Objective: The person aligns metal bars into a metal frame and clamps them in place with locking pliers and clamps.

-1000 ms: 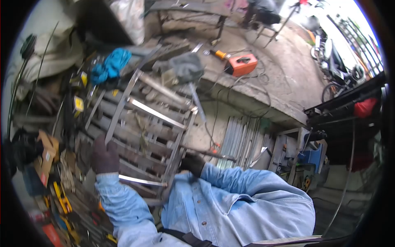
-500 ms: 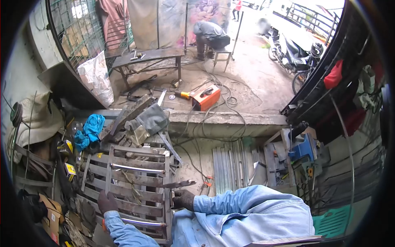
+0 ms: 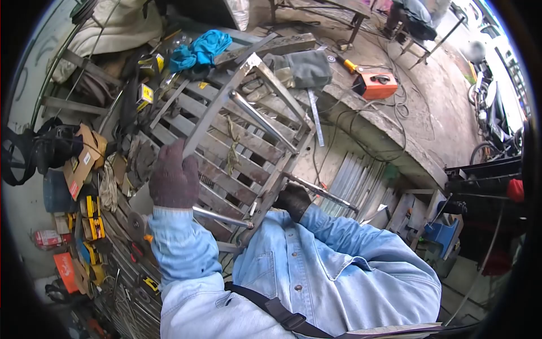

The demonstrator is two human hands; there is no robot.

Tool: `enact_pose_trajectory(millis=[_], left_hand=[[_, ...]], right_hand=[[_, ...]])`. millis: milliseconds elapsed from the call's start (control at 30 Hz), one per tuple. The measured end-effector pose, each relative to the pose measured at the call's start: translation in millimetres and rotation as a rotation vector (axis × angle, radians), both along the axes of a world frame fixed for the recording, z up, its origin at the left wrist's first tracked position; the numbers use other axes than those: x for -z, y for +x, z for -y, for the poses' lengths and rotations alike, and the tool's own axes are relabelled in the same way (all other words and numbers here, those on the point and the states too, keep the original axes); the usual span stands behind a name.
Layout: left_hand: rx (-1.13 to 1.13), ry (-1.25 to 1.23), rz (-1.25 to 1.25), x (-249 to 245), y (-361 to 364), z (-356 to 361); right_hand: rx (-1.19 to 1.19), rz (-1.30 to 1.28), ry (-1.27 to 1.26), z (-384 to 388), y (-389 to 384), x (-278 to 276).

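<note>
A metal frame (image 3: 270, 186) with shiny round crossbars (image 3: 261, 120) stands tilted up over a slatted metal rack (image 3: 223, 152). My left hand (image 3: 174, 176), in a dark glove, is closed on the frame's left side bar. At the frame's near right bar, my right hand (image 3: 293, 199), also in a dark glove, grips it. A thin dark rod with a worn tip (image 3: 330, 198) sticks out to the right beside my right hand; what holds it is unclear. A grey cloth-like glove (image 3: 302, 69) lies on the rack's far end.
A blue cloth (image 3: 200, 50) lies at the rack's far left. Yellow boxes and tools (image 3: 93, 217) crowd the left side. Beyond the concrete ledge sits an orange machine (image 3: 377, 85) with cables. A blue vise (image 3: 441, 234) stands at right. Another person (image 3: 415, 17) bends down far off.
The frame's left side has been lifted off the rack with my left hand on it and now tilts. The view has turned and shifted toward the left.
</note>
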State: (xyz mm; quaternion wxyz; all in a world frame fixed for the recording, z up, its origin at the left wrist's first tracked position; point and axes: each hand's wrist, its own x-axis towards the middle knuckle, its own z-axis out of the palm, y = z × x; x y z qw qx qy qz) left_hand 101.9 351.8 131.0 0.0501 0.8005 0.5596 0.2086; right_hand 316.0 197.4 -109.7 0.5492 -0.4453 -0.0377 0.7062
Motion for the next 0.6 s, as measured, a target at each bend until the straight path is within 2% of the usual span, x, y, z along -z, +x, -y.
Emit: enact_pose_trajectory(millis=[67, 100, 167, 233, 267, 300, 333, 367, 433, 500, 600], left_hand=[[-0.021, 0.045, -0.006, 28, -11, -32], [-0.042, 0.053, 0.004, 45, -17, -50], [-0.073, -0.129, 0.115, 76, -27, -82], [-0.097, -0.116, 0.09, 116, -34, -104], [-0.126, -0.032, 0.08, 128, -32, -106], [-0.118, 0.016, 0.114, 129, -25, -103], [-0.156, -0.052, 0.165, 121, -16, -98], [-0.153, -0.133, 0.286, 147, -15, -108], [-0.211, -0.147, 0.23, 142, 1, -97], [-0.199, -0.232, 0.281, 149, 10, -93], [-0.162, -0.233, 0.212, 156, 14, -95]], right_hand=[[0.004, 0.001, 0.02, -6, 1, -28], [-0.053, 0.132, 0.025, -4, 3, -17], [-0.026, 0.089, 0.059, -10, 4, -51], [-0.178, 0.367, 0.134, -15, 13, -24], [-0.148, 0.393, 0.122, -16, 17, 5], [-0.035, 0.225, 0.015, -19, 14, -25], [-0.041, 0.236, 0.024, -21, 19, -27], [0.01, 0.2, 0.031, -19, 23, -26], [-0.037, 0.283, -0.009, -16, 40, -20], [-0.077, 0.312, 0.02, -11, 53, -27], [-0.073, 0.292, 0.062, -9, 50, -38]])
